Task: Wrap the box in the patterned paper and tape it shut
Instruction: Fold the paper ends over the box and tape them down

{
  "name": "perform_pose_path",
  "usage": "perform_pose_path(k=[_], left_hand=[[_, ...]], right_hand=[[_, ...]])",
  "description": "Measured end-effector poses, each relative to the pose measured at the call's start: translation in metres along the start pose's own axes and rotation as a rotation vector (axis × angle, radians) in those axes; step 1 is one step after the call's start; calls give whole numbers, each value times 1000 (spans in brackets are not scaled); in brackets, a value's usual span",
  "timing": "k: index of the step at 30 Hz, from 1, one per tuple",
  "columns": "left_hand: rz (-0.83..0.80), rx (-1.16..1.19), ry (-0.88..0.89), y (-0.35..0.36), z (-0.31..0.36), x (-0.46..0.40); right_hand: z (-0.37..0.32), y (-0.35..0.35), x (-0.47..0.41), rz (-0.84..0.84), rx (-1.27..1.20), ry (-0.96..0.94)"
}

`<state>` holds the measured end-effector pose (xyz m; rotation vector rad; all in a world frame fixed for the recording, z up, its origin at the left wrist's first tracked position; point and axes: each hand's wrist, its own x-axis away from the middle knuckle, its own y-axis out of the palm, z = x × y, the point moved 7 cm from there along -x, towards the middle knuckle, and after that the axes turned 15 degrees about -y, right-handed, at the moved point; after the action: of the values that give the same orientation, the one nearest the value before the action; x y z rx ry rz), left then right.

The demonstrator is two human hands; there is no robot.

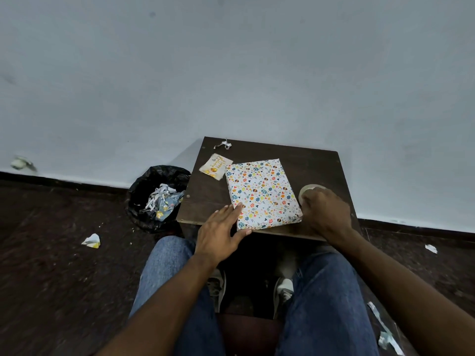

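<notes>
A flat box [262, 192] covered in white paper with coloured egg and heart prints lies on a small dark wooden table [205, 201]. My left hand [222, 233] rests flat with fingers spread against the box's near left corner. My right hand [325, 210] sits just right of the box, its fingers curled over a roll of clear tape [309, 189] that stands on the table. Most of the roll is hidden under the hand.
A small greeting card [215, 166] and a paper scrap [225, 144] lie at the table's far left. A black-lined bin [158, 197] of paper offcuts stands left of the table. Paper scraps [91, 241] litter the dark floor. My knees are under the table's near edge.
</notes>
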<state>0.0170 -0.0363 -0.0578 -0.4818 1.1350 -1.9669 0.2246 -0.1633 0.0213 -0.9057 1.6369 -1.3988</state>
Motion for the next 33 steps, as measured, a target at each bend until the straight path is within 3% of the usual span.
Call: perform_pose_path(k=[5,7,12,16,19,26,30,33], left_hand=[[-33,18,-31,2,0,2],[-38,32,-36,4,-1,1],[-59,75,-51,3,-2,-2],[-79,101,-64,1,2,-6],[-111,161,-123,3,6,-8],[74,540,-136,-15,39,-3],[-63,1137,-458,-20,57,-2],[-120,1304,-545,-17,66,3]], right_hand=[[34,36,3,-231,44,73],[40,44,6,-243,34,94],[43,40,9,-41,-52,118],[43,28,11,195,-384,183],[30,14,13,312,-477,180],[-39,18,27,534,-624,54],[-71,24,42,574,-675,-38],[-82,23,47,558,-695,-51]])
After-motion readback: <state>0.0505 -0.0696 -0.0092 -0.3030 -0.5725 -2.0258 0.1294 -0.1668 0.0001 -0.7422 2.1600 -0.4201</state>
